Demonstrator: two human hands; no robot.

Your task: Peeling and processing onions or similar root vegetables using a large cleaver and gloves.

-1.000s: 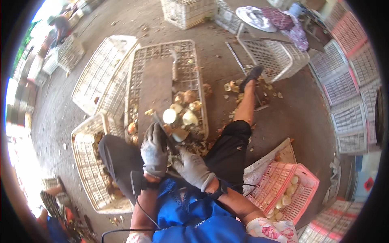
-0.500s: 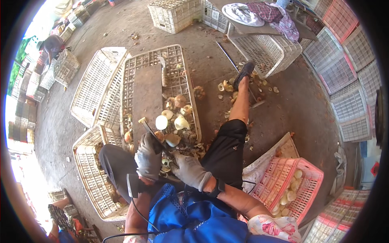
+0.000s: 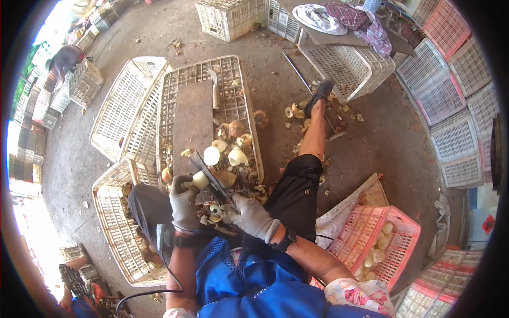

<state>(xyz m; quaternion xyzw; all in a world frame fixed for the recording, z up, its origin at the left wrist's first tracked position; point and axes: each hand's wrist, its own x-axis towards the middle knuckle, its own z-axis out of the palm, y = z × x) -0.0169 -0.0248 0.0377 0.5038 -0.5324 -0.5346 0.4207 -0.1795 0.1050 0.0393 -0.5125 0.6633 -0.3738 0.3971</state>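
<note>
In a grey glove, my left hand (image 3: 184, 206) grips a pale peeled onion (image 3: 200, 180) between thumb and fingers. My right hand (image 3: 254, 218), gloved too, is closed round the handle end of a knife (image 3: 209, 176). Its broad dark blade slants up and left, right beside the onion. Beyond the hands lie cut onion pieces (image 3: 211, 156), brown-skinned onions (image 3: 236, 128) and loose peel on an upturned plastic crate (image 3: 246, 106) with a wooden board (image 3: 192, 114) across it. A second knife (image 3: 214, 87), with a curved tip, rests by the board's far end.
A pink crate (image 3: 395, 254) of peeled onions stands at my right. White crates (image 3: 127, 106) are at my left, one holding onions (image 3: 151, 249). Onion scraps (image 3: 297, 112) litter the floor near my outstretched foot. Stacked crates (image 3: 458, 135) line the right side; another person (image 3: 66, 58) bends at far left.
My left hand has moved slightly left and down, away from the blade, and the peeled onion in it now shows. The knife has tilted a little, still in my right hand.
</note>
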